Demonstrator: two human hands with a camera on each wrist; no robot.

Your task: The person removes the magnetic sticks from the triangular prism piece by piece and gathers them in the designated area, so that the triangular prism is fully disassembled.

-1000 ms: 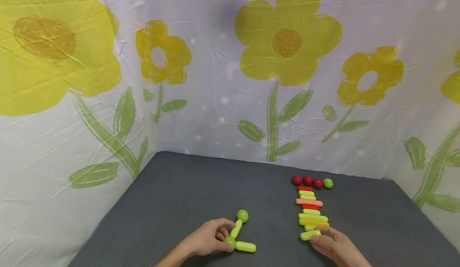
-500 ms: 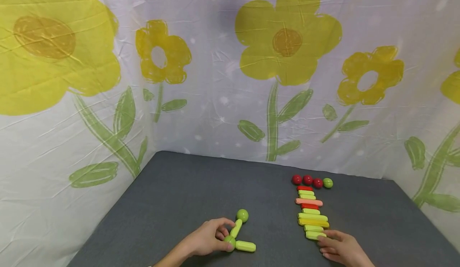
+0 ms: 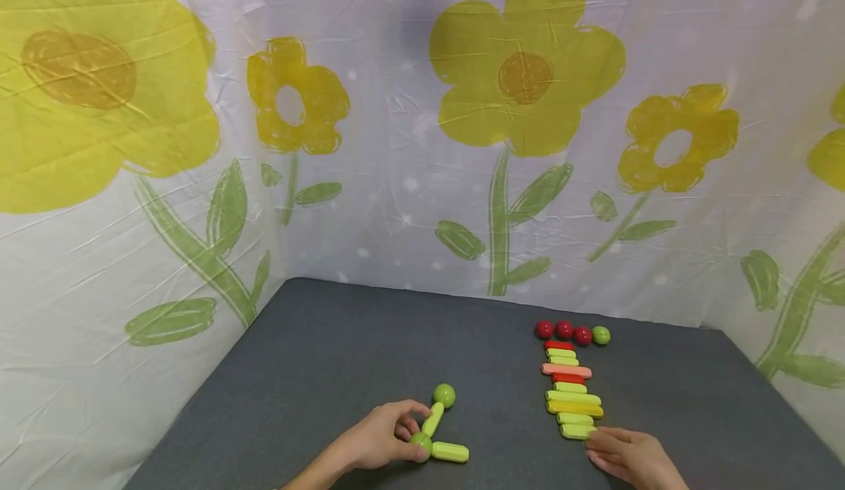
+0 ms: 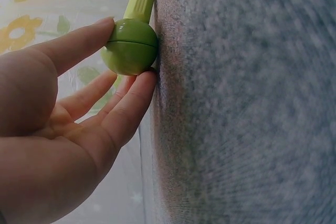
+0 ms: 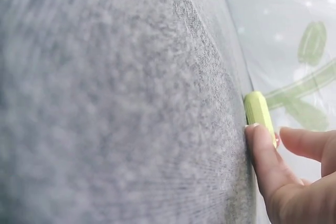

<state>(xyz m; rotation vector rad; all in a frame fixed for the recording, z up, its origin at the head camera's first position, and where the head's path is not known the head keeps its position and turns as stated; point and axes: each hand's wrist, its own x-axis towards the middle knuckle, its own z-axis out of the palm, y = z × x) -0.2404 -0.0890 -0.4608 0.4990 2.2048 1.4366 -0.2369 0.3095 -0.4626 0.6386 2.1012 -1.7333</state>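
Observation:
My left hand [image 3: 383, 435] pinches a green ball [image 3: 421, 447] between thumb and fingers; a seam round the ball [image 4: 130, 47] shows in the left wrist view. Two light-green ribbed sticks touch this ball: one stick [image 3: 433, 419] leads up to a second green ball [image 3: 444, 395], the other stick [image 3: 451, 452] points right. My right hand [image 3: 634, 457] is at the right end of the nearest light-green stick [image 3: 577, 431] in a row. In the right wrist view a fingertip touches this stick [image 5: 258, 109], while a narrow gap parts the other finger from it.
Beyond the nearest stick, several light-green, yellow, red and salmon sticks [image 3: 566, 371] lie side by side in a column. Three red balls [image 3: 564, 329] and a green ball [image 3: 601, 335] line up behind them. A flower-printed curtain [image 3: 396, 182] borders the dark table [image 3: 343, 343].
The right hand has moved the nearest light-green stick rightward, into line under the column, and its fingers have loosened from it. The left hand stays on its ball.

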